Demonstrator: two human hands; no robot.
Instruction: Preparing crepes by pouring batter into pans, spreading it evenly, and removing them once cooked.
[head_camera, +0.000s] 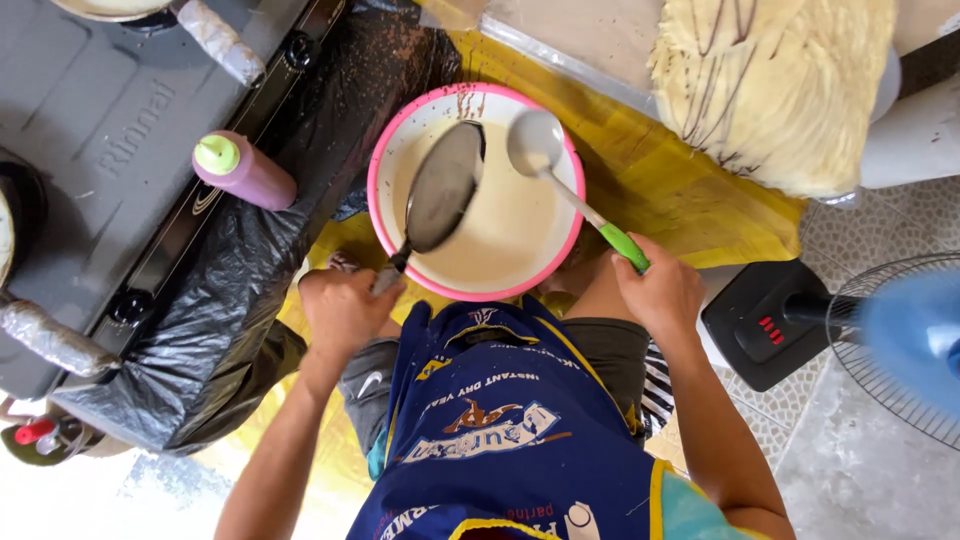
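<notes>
At far left, a grey gas stove (100, 170) with foil-wrapped handles jutting over its edge, and black plastic sheeting (240, 290) draped down its side. On that sheeting, a pink squeeze bottle (245, 172) with a pale green cap, lying tilted. Lower left, near the frame corner, a small red-capped item, too cramped to make out. Next along, the left hand (343, 312), grip closed tight around the handle of a small dark pan (442, 187), held tilted on edge over the pink-rimmed bowl (376, 200), its lower edge down at the pale batter (505, 235), its face coated in the same batter. Bowl resting on a yellow mat (690, 200) on the floor, just ahead of the knees, streaked with brown smears at its far rim. Right of the pan, a white ladle (536, 142) with a green handle, its cup up near the far rim of the bowl, shaft slanting back to the right hand (658, 290), grip wrapped shut around the green end. Below both hands, a blue apron (500, 430) with yellow trim over dark shorts. Upper right, a cream-coloured stringy mass (780, 85) with dark streaks, beside the mat. Further right, a black fan base (765, 325) with red lights on the tiled floor (850, 470), and at far right the wire cage and blurred blue blades of the fan (905, 345).
</notes>
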